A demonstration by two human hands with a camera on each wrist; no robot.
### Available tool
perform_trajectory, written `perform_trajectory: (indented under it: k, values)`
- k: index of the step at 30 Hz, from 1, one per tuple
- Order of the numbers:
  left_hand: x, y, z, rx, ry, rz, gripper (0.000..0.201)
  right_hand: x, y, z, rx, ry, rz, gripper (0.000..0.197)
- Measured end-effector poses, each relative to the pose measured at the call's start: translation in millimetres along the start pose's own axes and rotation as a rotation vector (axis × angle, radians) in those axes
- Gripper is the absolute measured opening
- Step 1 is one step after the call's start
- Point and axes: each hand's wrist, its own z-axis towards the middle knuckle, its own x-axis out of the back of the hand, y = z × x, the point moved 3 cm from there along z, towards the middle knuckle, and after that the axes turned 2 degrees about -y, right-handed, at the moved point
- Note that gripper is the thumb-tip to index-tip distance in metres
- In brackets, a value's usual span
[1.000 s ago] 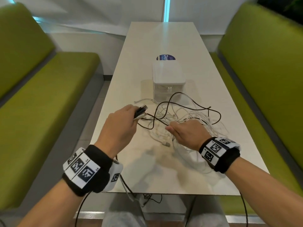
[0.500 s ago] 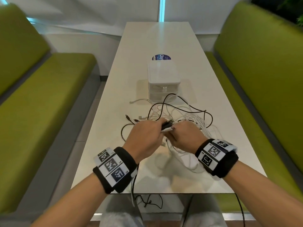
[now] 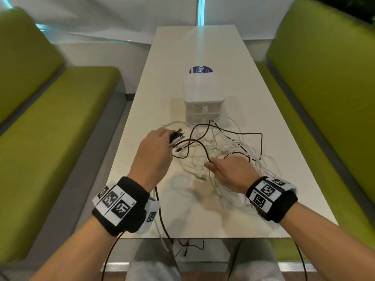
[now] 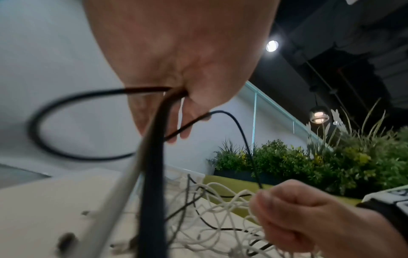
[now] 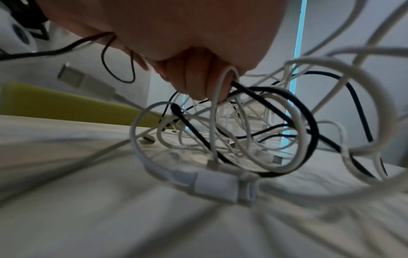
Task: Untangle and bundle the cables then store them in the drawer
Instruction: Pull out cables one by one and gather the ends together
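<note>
A tangle of white and black cables lies on the white table in front of a small white drawer box. My left hand grips a bunch of cable plugs at the tangle's left, raised a little above the table; black and white cables run down from the fist. My right hand sits in the tangle's near right part, fingers curled round white and black cable loops. The right hand also shows holding white strands. The drawer box looks closed.
Green benches flank the table on both sides. A blue round sticker lies behind the drawer box. Some cables hang over the table's near edge towards my lap. Plants stand beyond the right bench.
My left hand has pulled away from the right hand, up and to the left, with the plug ends, drawing black cable out of the tangle. The right hand stays in the tangle.
</note>
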Motion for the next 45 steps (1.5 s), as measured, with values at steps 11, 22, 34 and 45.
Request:
perform_trajectory:
  k: [11,22,34,45]
  values:
    - [-26,67,-26,-0.488,-0.167,-0.273,0.059,13,-16,5,-0.040,-0.047,0.203,0.028]
    - [-35,26,-14,-0.316,-0.221,0.026,0.035,8,-23,1,0.090,-0.061,-0.075,0.055]
    - [-34,23,-4,-0.359,-0.132,0.060,0.042,19,-11,12,-0.013,0.033,0.003,0.062]
    - [-10,7,-9,-0.250,0.086,0.045,0.035,19,-12,-1,0.015,0.041,0.098,0.051]
